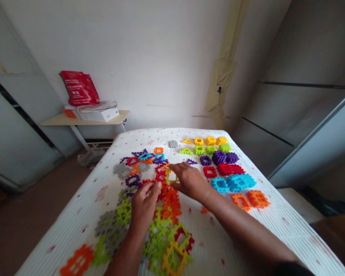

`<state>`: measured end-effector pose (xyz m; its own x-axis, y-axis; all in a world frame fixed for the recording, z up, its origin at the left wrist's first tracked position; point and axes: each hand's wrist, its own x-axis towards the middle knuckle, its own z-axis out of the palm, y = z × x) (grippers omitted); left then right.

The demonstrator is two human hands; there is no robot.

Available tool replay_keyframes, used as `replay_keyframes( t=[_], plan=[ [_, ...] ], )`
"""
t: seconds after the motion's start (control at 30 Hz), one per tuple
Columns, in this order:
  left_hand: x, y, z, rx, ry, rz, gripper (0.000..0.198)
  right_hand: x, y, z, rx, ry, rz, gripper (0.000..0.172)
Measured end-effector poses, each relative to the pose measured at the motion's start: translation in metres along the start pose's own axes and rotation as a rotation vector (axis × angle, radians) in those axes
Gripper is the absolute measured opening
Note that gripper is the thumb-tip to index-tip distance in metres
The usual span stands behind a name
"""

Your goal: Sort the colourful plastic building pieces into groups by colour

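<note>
Loose plastic interlocking building pieces lie in a mixed pile down the middle of the bed-like surface. My left hand (144,199) is over the pile, fingers curled in towards the thumb; whatever they might hold is hidden. Reaching in from the right, my right hand (191,181) has its fingers stretched out and its thumb apart, by a lime green frame piece (171,177). Orange pieces (171,201) lie between and below the hands. Nearer me are lime green pieces (158,239), a yellow frame piece (174,260) and an orange window piece (77,261).
Sorted rows stand at the right: yellow pieces (210,140), lime green pieces (211,150), purple pieces (219,157), red pieces (227,169), blue pieces (241,182) and orange pieces (258,199). One grey square (173,144) lies at the back. A small table (56,120) holds a red bag (79,88).
</note>
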<state>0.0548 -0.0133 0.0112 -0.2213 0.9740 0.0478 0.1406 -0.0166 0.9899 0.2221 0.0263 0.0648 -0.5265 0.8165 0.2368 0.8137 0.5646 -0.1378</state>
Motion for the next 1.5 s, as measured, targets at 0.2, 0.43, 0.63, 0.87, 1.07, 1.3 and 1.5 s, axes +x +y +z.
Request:
replay_keyframes(
  t=[0.2,0.43,0.63,0.87,1.07,1.3,1.5],
  plan=[
    [0.001,-0.003,-0.004,-0.008,0.02,-0.021,0.031,0.035,0.103,-0.027,-0.246,-0.098,0.339,0.057],
    [0.002,0.001,-0.005,0.081,0.042,0.034,0.032,0.06,0.162,-0.02,-0.286,-0.263,0.426,0.057],
    [0.003,-0.001,-0.008,0.135,0.025,0.038,0.032,0.069,0.17,-0.008,-0.285,-0.346,0.441,0.051],
    [0.002,0.001,-0.008,0.115,0.021,0.005,0.033,0.076,0.17,-0.002,-0.304,-0.414,0.432,0.03],
    [0.001,0.004,-0.008,0.093,0.053,0.017,0.029,0.076,0.167,0.0,-0.331,-0.406,0.438,0.034],
    [-0.002,0.012,-0.039,0.175,0.002,0.084,0.022,0.064,0.139,-0.022,-0.374,-0.258,0.417,0.057],
    [-0.028,0.017,-0.063,0.624,-0.371,0.341,0.01,0.011,0.074,-0.037,-0.224,-0.153,0.121,0.05]
  ],
)
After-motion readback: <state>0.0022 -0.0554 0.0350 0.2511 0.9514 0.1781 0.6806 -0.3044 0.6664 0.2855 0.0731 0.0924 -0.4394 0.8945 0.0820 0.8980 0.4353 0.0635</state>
